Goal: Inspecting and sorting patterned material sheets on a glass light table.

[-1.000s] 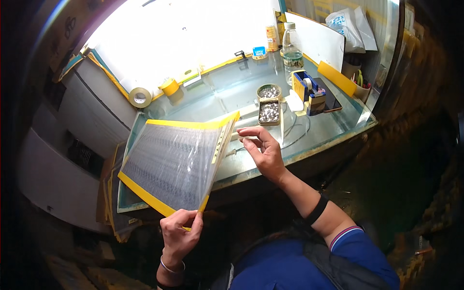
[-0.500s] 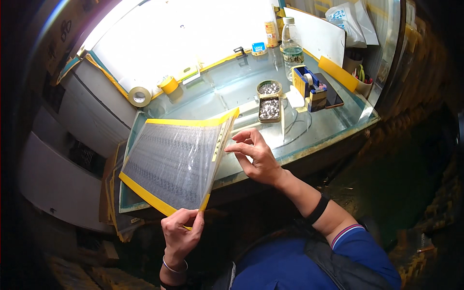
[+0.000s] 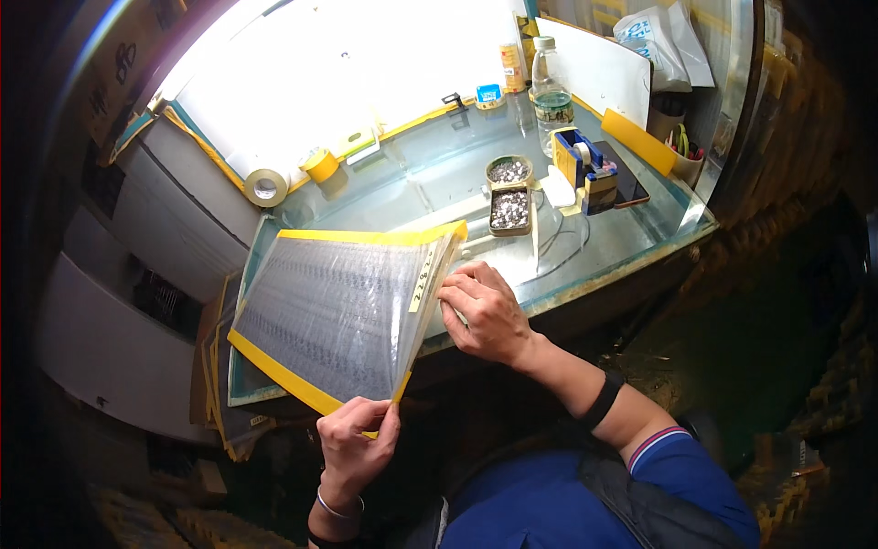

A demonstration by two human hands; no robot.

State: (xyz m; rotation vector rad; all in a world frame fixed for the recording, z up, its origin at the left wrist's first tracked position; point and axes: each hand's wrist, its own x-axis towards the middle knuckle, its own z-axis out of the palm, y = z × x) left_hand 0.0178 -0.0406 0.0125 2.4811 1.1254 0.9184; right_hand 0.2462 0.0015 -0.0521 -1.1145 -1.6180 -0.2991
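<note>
A grey patterned sheet with yellow tape borders (image 3: 329, 306) is held tilted over the near left part of a glass-topped table (image 3: 430, 183). My left hand (image 3: 355, 437) grips its near bottom corner. My right hand (image 3: 480, 309) rests at the sheet's right edge, fingers curled against the yellow border and a narrow pale label strip there. Whether the right hand pinches the edge or only touches it is hard to tell.
Two small tins of little metal pieces (image 3: 508, 196) sit mid-table. A blue tape dispenser (image 3: 583, 165), a plastic bottle (image 3: 551, 91), two tape rolls (image 3: 266, 187) and a white board (image 3: 594, 78) stand further back. More bordered sheets (image 3: 219, 403) lie stacked at left.
My right hand has come down from above the table to the sheet's right edge. The sheet and my left hand have stayed nearly still.
</note>
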